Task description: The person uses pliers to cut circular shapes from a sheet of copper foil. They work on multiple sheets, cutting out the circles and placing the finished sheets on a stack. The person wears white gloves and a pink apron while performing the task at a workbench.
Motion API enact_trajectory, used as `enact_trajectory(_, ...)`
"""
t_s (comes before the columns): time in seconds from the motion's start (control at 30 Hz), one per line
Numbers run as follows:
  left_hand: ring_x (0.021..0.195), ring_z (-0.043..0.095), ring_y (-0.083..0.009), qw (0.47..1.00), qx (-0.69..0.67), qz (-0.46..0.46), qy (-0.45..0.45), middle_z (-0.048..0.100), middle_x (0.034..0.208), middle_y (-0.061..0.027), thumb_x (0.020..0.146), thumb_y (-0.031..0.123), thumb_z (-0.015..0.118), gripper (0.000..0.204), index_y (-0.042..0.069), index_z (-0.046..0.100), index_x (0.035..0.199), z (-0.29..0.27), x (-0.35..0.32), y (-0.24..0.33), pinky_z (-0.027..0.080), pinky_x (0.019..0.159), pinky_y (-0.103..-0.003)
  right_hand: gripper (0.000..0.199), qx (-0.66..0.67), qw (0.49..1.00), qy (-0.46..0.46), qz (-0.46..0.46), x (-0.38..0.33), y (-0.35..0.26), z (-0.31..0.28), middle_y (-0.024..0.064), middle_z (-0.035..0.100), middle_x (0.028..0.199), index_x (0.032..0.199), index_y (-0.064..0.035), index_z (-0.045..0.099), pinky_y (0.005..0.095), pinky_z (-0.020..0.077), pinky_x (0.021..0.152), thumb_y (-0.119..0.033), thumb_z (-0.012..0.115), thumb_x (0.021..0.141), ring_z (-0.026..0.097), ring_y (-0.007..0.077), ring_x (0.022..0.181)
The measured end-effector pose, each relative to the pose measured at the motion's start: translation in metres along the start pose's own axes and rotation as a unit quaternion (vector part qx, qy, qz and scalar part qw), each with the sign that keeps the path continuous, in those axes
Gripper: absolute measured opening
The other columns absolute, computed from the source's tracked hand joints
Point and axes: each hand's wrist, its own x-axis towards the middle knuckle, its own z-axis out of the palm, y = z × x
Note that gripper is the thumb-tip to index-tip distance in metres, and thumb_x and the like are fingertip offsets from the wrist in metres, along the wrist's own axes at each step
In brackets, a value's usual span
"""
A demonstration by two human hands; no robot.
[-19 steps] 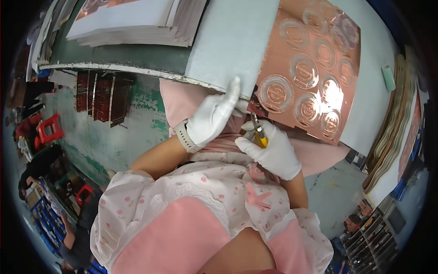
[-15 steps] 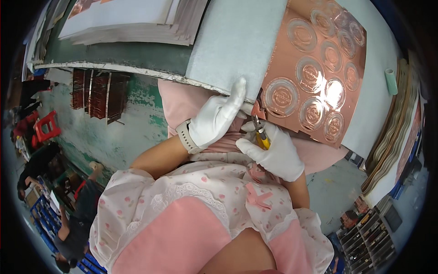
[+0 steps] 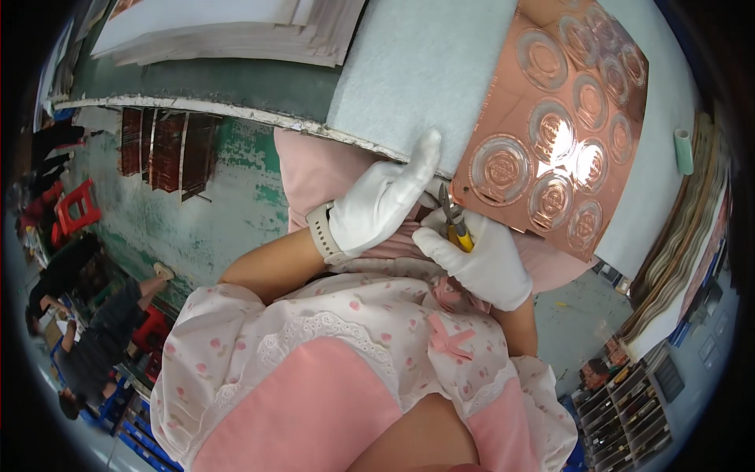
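Observation:
My right hand point(image 3: 487, 259), in a white glove, grips small cutting pliers point(image 3: 459, 234) with yellow and black handles. Their jaws point up, beside the lower left corner of a copper-coloured sheet point(image 3: 503, 118) embossed with round medallions. White-gloved too, my left hand point(image 3: 381, 200) is just left of the jaws, its thumb stretched up over the pale foam sheet point(image 3: 417, 79). Its other fingers extend toward the pliers and are partly hidden; I see nothing held in them. The copper sheet lies on the foam, its near edge overhanging my lap.
A stack of white sheets point(image 3: 228, 35) lies on the dark green table point(image 3: 204, 90) at left. On the right are a green tube point(image 3: 683, 152) and stacked wavy sheets point(image 3: 668, 244). Red stools point(image 3: 79, 208) and people point(image 3: 94, 338) are at far left. A tool rack point(image 3: 625, 413) stands lower right.
The bent copper flap by the plier jaws no longer shows. The copper sheet, pliers and right hand appear slightly farther right in view; my left hand has barely moved.

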Motion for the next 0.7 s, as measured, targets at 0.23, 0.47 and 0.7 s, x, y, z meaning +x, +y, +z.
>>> enact_trajectory(0.23,0.067,0.042,-0.005,1.0,0.012,-0.011,0.022,0.045,0.068,-0.0002,0.096,0.034,0.027,0.045,0.007,0.033,0.131,0.0,0.004,0.005,0.038,0.066,-0.021,0.038,0.002,1.0,0.001,0.011,0.002,-0.005,-0.001,0.0064,0.061,0.066,0.088,-0.004,0.063,0.0255,0.0449,0.059,-0.04,0.065,0.075,0.057,0.0122,0.06)
enact_trajectory(0.47,0.07,0.042,-0.0045,0.998,0.007,-0.067,0.003,0.048,0.07,-0.0009,0.095,0.035,0.029,0.046,0.005,0.034,0.13,-0.007,0.001,0.01,0.038,0.068,-0.02,0.021,-0.002,0.999,0.035,0.007,0.003,-0.009,0.004,0.0011,0.053,0.064,0.08,0.0035,0.058,0.0219,0.0391,0.053,-0.016,0.063,0.079,0.046,0.0058,0.059)
enact_trajectory(0.7,0.08,0.046,-0.0068,0.997,-0.049,-0.052,0.018,0.051,0.087,-0.0046,0.095,0.031,0.031,0.046,0.002,0.031,0.131,-0.007,0.0,0.013,0.037,0.08,-0.02,0.045,-0.048,0.998,0.044,-0.003,0.007,-0.008,0.005,0.0095,0.057,0.057,0.087,-0.0045,0.063,0.0281,0.0448,0.054,-0.048,0.057,0.078,0.058,0.0181,0.054)
